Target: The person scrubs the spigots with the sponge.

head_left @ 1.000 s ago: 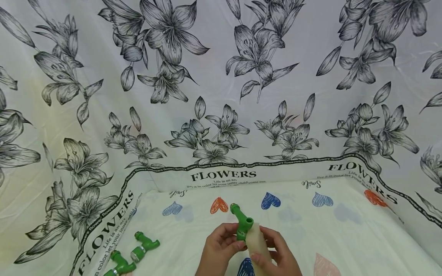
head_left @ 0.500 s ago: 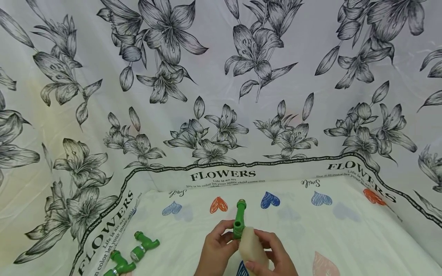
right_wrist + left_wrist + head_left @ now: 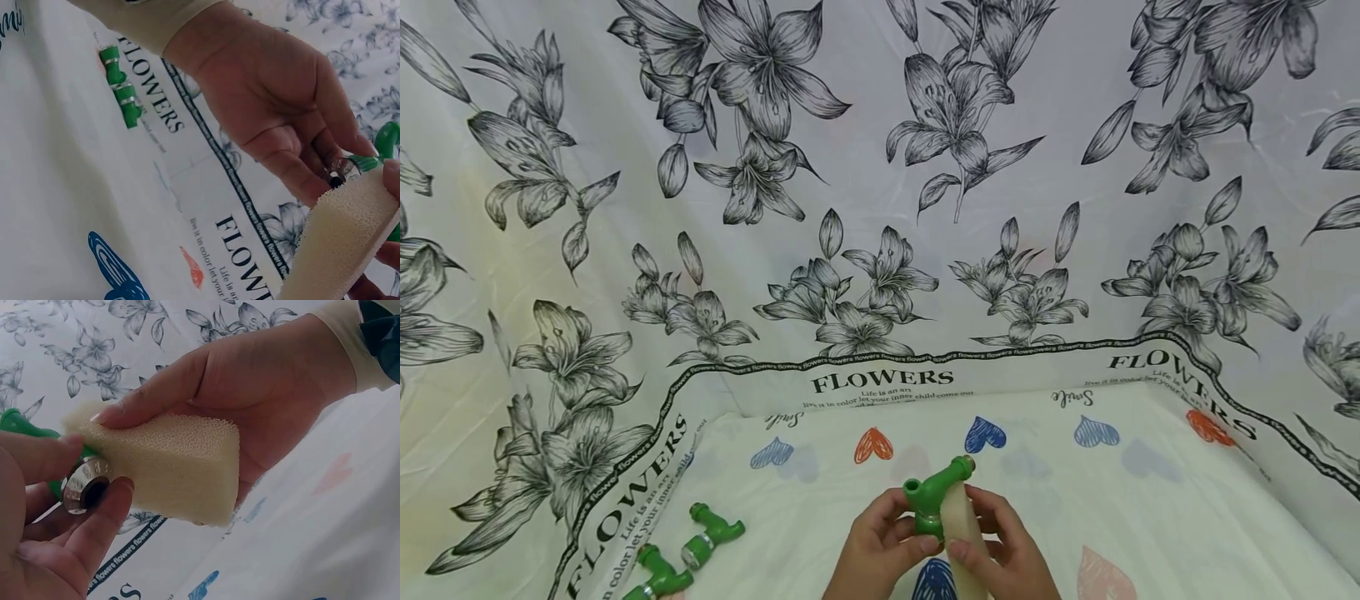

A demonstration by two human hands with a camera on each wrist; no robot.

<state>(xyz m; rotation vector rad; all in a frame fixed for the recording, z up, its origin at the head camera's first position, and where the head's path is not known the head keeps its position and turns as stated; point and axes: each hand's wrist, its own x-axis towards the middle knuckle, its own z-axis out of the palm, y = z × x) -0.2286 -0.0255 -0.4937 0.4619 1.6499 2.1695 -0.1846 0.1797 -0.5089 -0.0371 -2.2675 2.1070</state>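
My left hand (image 3: pixel 880 542) grips a green faucet (image 3: pixel 931 498) by its base, thumb and fingers around the silver-rimmed end, as the left wrist view shows. That metal collar (image 3: pixel 86 486) has a dark round opening. In my right hand (image 3: pixel 1006 546) is a pale cream sponge (image 3: pixel 181 465), a porous block pinched between thumb and fingers. The sponge lies right against the faucet's side, its near end overlapping the green body in the right wrist view. Both hands are close together, low in the middle of the head view.
Two more green faucets, one (image 3: pixel 715 533) behind the other (image 3: pixel 658 575), lie at the left on the white heart-printed cloth (image 3: pixel 820 517). A flower-printed sheet (image 3: pixel 850 167) rises like a wall at the back and along both sides.
The faucet has turned in my left hand: its long arm pointed up-left, then straight up, and now points up-right. The sponge has shifted along with it and stays beside the faucet.
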